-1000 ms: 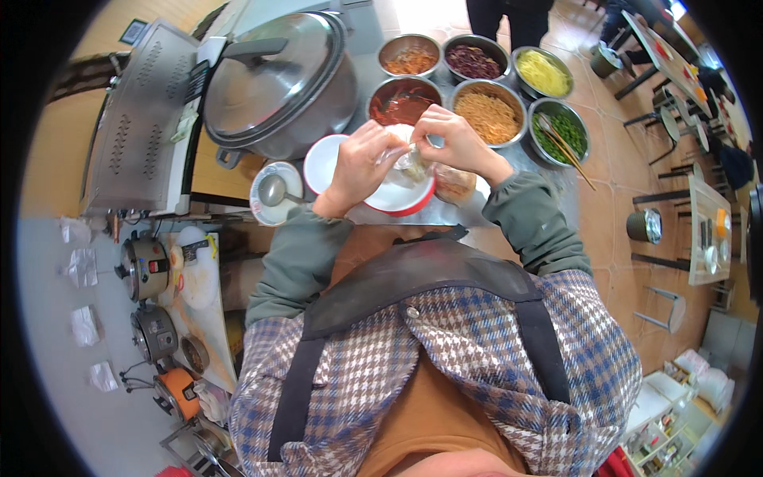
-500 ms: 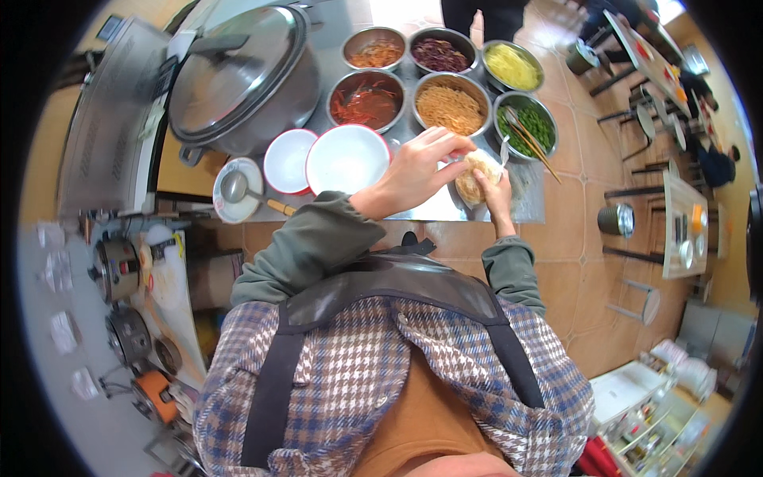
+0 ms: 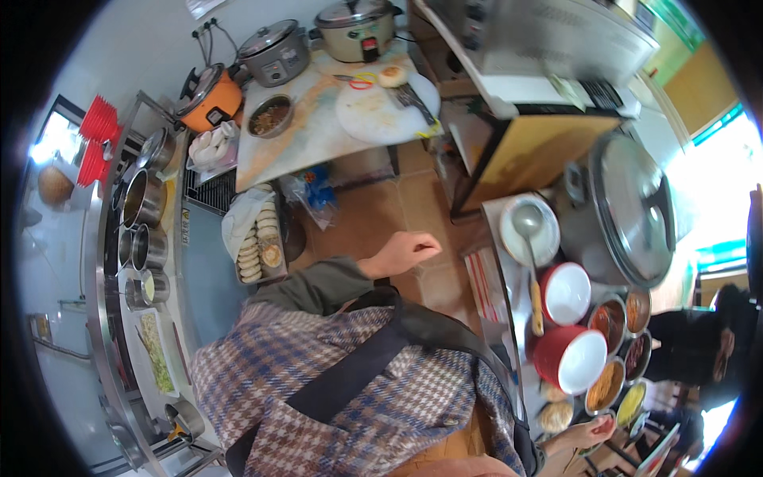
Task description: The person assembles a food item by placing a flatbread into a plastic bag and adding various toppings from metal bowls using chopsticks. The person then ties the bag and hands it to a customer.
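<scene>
Left hand [image 3: 405, 250] at centre, loosely curled, empty, over the floor. Right hand [image 3: 586, 433] at 5 o'clock, fingers extended, touching a round bun [image 3: 556, 415] beside the red bowl [image 3: 574, 358].

The left hand [image 3: 405, 250] has let go of the bun [image 3: 556, 416] and now hangs loosely curled over the floor.
</scene>
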Available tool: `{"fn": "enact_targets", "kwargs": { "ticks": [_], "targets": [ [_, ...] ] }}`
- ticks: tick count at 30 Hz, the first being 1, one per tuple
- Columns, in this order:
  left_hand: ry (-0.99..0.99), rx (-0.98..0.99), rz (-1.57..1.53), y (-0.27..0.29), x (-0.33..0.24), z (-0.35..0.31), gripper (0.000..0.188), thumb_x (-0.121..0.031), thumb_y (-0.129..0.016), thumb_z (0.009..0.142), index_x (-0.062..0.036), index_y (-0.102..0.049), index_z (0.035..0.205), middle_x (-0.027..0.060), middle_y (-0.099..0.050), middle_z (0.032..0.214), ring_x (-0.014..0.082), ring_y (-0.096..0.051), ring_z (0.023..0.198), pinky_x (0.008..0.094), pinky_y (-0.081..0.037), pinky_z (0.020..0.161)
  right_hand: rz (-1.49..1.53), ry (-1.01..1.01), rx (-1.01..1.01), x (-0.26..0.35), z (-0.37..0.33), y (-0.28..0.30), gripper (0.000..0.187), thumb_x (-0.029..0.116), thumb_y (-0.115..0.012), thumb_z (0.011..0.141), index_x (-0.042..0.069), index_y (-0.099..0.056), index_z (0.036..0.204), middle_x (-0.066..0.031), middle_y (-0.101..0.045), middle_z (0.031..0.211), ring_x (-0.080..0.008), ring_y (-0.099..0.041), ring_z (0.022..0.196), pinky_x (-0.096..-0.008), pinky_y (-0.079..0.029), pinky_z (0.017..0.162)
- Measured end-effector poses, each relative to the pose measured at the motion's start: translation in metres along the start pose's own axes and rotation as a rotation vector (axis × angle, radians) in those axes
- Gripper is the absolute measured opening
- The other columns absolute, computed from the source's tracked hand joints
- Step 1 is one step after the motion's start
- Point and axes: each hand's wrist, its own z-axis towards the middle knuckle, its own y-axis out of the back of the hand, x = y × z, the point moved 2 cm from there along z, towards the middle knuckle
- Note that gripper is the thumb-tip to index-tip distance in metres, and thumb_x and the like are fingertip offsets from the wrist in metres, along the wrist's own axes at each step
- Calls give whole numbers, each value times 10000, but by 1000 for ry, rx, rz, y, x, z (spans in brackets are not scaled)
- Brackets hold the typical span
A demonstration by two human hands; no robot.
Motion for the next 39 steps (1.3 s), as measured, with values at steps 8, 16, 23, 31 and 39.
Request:
{"fn": "enact_targets", "kwargs": {
  "ticks": [8,16,23,31,39],
  "targets": [
    [44,-156,69,239,99,82,190,-214,-656,950,-33,-702,981,87,-686,801,158,-625,709,312,-501,672,355,328,951,273,-146,-271,189,62,-593,997,-14,-635,1164,-67,-659,979,-124,-629,833,-248,-511,729],
    [-234,-564,924,544,116,284,331,-351,-565,987,-61,-677,874,174,-658,834,360,-652,787,486,-506,686,445,372,1425,397,-238,-478,168,44,-603,972,11,-653,1128,-64,-690,843,-124,-645,771,-267,-537,717],
    [-328,-898,1115,840,44,423,112,-185,-608,920,-85,-601,970,145,-624,985,369,-587,942,490,-474,813,558,307,1615,516,-311,-667,175,37,-645,921,6,-682,1090,-125,-728,871,-180,-701,782,-301,-545,707],
    [-277,-1128,1566,977,22,491,299,-299,-778,819,-76,-600,911,89,-622,906,314,-580,898,435,-468,769,391,268,1851,592,-349,-754,195,89,-634,939,-13,-680,1099,-100,-738,880,-154,-707,811,-287,-543,736],
    [-469,-964,1559,1006,18,484,118,-164,-688,889,-72,-631,935,67,-610,880,285,-573,875,386,-481,769,397,218,1850,598,-370,-785,186,92,-629,950,-4,-679,1101,-97,-737,876,-143,-704,806,-283,-542,731]
  ]
}}
